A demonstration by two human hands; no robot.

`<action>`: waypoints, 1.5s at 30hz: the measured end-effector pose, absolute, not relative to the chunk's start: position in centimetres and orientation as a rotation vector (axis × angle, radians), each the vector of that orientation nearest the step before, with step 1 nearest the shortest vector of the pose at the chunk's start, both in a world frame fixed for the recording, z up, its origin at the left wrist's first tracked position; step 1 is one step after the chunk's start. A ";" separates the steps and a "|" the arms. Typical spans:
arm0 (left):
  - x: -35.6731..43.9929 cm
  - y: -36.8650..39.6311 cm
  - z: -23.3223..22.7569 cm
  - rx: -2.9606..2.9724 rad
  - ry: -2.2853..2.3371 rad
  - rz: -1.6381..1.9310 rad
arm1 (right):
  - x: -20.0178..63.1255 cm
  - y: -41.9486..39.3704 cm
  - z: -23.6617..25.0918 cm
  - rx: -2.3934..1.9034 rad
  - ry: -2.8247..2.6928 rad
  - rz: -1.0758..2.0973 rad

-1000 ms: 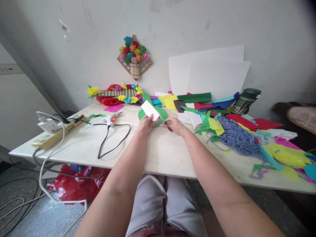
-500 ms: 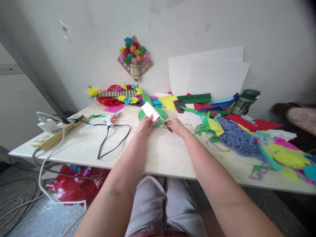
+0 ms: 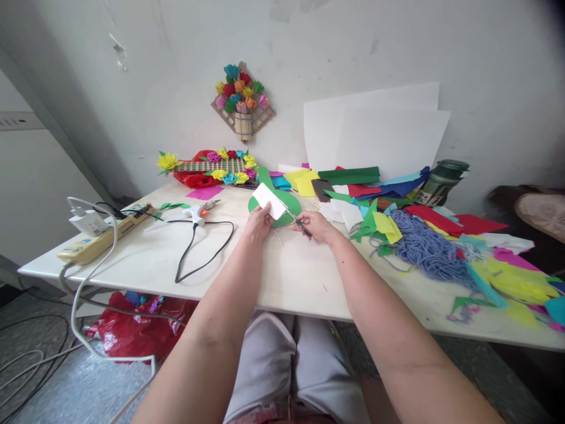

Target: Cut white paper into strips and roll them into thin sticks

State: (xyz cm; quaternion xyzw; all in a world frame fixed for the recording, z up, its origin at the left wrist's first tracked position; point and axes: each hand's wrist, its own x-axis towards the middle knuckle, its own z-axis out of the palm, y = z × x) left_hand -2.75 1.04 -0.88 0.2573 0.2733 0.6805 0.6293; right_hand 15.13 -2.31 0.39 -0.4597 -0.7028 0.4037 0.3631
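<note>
Between its thumb and fingers, my left hand (image 3: pixel 260 222) grips a white piece of paper (image 3: pixel 268 200), tilted above the table. My right hand (image 3: pixel 315 227) is closed round the dark handles of a pair of scissors (image 3: pixel 303 226), whose blades lie along the paper's right edge. Whether the blades are parted is too small to tell. Behind both hands lies a green paper shape (image 3: pixel 289 203) with a rounded body and a narrow upper part, partly covered by the white paper. A thin white strip (image 3: pixel 278 237) is just below my hands.
To the left are a hot glue gun (image 3: pixel 197 214) with its black cord and a power strip (image 3: pixel 95 238). Coloured paper (image 3: pixel 304 182), a heap of blue yarn (image 3: pixel 426 247) and a dark bottle (image 3: pixel 441 181) occupy the right side. A flower-trimmed guitar-shaped craft (image 3: pixel 212 166) lies at the back.
The whole view has shifted slightly. Both hands keep their holds on the white paper and the scissors, with hardly any movement between them.
</note>
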 end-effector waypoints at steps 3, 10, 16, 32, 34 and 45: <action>-2.8 0.9 -0.9 0.611 0.609 1.545 | 15.2 -2.4 0.5 -1.194 -1.810 1.036; -2.9 1.0 -1.2 0.675 0.612 1.511 | 15.3 -2.5 0.6 -1.202 -1.811 1.031; -2.5 0.6 -1.0 0.710 0.596 1.484 | 15.2 -3.1 1.4 -1.219 -1.808 1.045; -2.4 0.5 -0.8 0.684 0.589 1.474 | 15.1 -3.2 1.4 -1.187 -1.782 1.015; -2.5 0.5 -0.7 0.678 0.591 1.472 | 15.0 -3.2 1.6 -1.195 -1.771 1.006; -2.7 0.7 -0.7 0.668 0.596 1.478 | 14.8 -3.2 1.9 -1.217 -1.718 1.042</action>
